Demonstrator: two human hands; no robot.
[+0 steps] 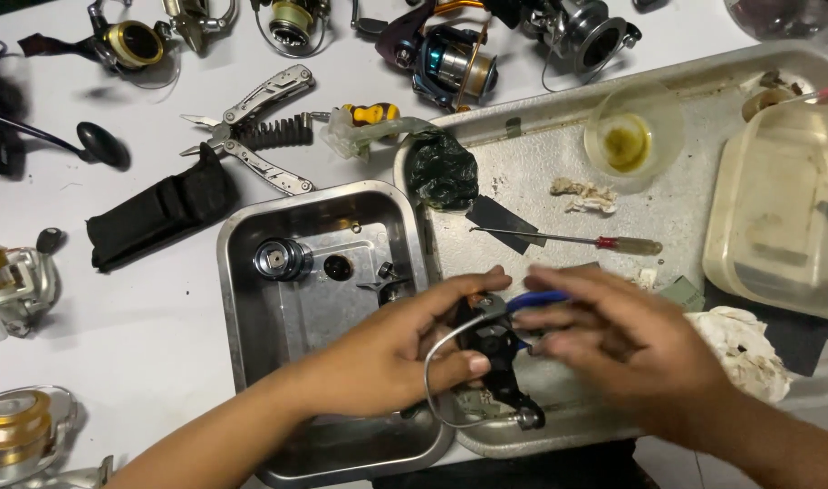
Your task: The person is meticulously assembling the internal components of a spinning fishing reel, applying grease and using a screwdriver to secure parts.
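Here the left hand (391, 349) closes around a black reel part (495, 358) with a wire loop, thumb pressed on its front and fingers curled behind, so the piece is held steady above the near edge of the large tray (523, 145). The right hand (631, 349) is blurred; its fingers seem pinched on a blue-handled tool (536, 299) whose tip meets the top of the part, though how tightly it grips I cannot tell. Holding the part over the trays probably means anything that drops lands in metal rather than rolling off the surface (115, 308). The small tray (237, 299) beside it keeps loose pieces together: a round metal spool (283, 259) and a few small bits. A red-handled screwdriver (568, 241) lies within reach in the large tray, near a shallow dish (631, 136) of yellowish liquid. A multi-tool (255, 127) lies opened out farther back, and several fishing reels (446, 59) wait along the far edge.
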